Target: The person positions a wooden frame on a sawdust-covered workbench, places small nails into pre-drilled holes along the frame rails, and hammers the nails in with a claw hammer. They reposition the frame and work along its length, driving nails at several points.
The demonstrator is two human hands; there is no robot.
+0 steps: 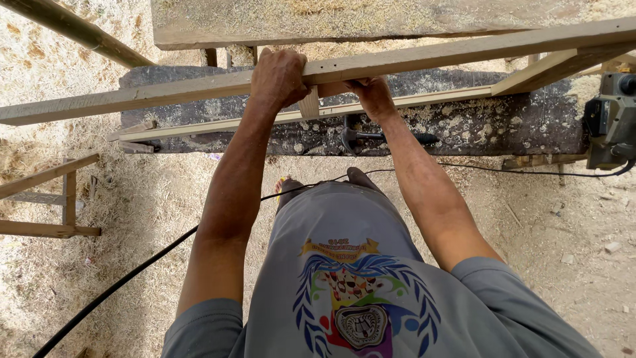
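Head view, looking straight down. I see both bare hands on a long pale wooden rail (pixel 411 58), squared section, part of a light timber frame. Its long axis runs nearly across the picture, left end lower, right end higher, so it points up and to the right. It lies over a dark, scarred, sawdust-covered workbench top (pixel 490 122).

Left hand (pixel 278 76): clamped over the top of the rail, fingers curled over the far edge, knuckles up. Firm closed grip on the rail.

Right hand (pixel 372 96): just beside the left, gripping from the near side and under the rail; fingers wrap up behind it. Also closed on the rail, at the spot where a short pale wooden cross-piece (pixel 309 105) meets it. I can't tell whether the palm touches the cross-piece.

A second thin pale wooden slat (pixel 411 101) runs below, roughly parallel to the rail, joined to it at the right by an angled piece (pixel 543 69).

A dark-handled tool (pixel 387 138) lies on the bench under the right wrist; kind unclear. A grey-green electric power tool (pixel 611 119) sits at the bench's right end, and a black cable (pixel 126 282) trails across the sawdust floor. Small wooden frame (pixel 53 199) on the ground, far left.
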